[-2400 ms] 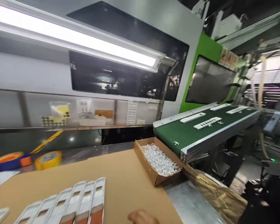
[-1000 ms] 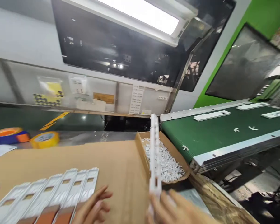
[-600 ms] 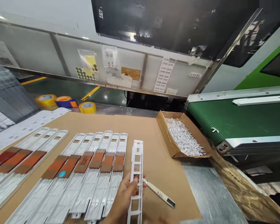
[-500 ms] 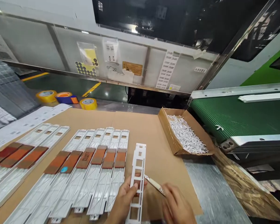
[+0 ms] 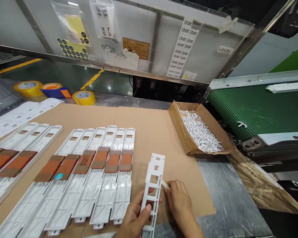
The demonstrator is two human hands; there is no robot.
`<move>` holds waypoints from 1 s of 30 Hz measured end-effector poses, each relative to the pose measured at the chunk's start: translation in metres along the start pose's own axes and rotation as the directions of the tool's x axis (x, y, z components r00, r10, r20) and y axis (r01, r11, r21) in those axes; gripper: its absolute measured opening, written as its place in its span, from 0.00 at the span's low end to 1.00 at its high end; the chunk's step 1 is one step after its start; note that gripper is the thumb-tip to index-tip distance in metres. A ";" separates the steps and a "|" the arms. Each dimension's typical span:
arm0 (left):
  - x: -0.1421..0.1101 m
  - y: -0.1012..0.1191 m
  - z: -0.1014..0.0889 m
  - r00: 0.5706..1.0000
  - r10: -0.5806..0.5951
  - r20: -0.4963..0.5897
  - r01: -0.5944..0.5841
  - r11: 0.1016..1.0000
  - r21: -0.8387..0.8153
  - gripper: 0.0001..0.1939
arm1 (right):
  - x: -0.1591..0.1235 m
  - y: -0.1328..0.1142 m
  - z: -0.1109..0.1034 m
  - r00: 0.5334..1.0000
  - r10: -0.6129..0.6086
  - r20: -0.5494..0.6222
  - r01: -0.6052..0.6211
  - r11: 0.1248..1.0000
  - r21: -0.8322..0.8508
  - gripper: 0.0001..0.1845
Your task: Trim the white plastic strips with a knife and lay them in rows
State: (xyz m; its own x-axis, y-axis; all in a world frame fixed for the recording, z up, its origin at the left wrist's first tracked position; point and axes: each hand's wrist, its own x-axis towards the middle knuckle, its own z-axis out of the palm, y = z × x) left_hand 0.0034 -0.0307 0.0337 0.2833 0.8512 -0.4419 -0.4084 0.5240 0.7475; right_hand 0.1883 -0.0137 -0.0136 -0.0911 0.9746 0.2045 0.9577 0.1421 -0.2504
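Observation:
My left hand (image 5: 135, 215) grips a white moulded plastic ladder-shaped frame (image 5: 154, 180) upright at its lower part, above the cardboard. My right hand (image 5: 180, 201) holds a small white-handled trimming knife (image 5: 166, 185) against the frame's right edge. Most of the knife is hidden by my fingers, and its blade does not show. Just left of my hands lies a row of long white plastic moulded parts (image 5: 106, 198) with orange-brown strips across them. They rest on a brown cardboard sheet (image 5: 149, 132).
A cardboard box tray (image 5: 180, 127) of white plastic scraps stands at the sheet's far right. Beyond it runs a green conveyor belt (image 5: 253, 109). A grey metal table surface (image 5: 223, 195) shows to the right. Several tape rolls (image 5: 83, 98) lie at the far side.
My view has swung left and down from the conveyor to the cardboard. My right hand has come in and closed on the knife, and the frame now stands higher in my left hand.

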 end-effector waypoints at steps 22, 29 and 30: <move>0.030 -0.056 0.018 0.757 0.579 0.303 -0.181 -0.260 0.949 0.34 | 0.002 0.019 -0.040 0.993 0.037 0.114 -0.067 0.960 0.270 0.17; 0.035 -0.058 0.006 0.717 0.583 0.382 -0.259 -0.286 0.923 0.23 | 0.031 0.010 -0.039 0.987 -0.131 0.091 0.135 0.990 -0.038 0.18; 0.036 -0.059 0.006 0.710 0.590 0.384 -0.261 -0.287 0.922 0.22 | 0.035 0.008 -0.039 0.986 -0.142 0.087 0.148 0.987 -0.060 0.18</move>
State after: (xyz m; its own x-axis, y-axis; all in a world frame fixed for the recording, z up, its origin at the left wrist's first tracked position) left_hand 0.0427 -0.0316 -0.0234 0.2938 0.9015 0.3178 0.8430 -0.4011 0.3583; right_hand 0.2030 0.0144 0.0284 -0.2499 0.9558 0.1546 0.9483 0.2739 -0.1605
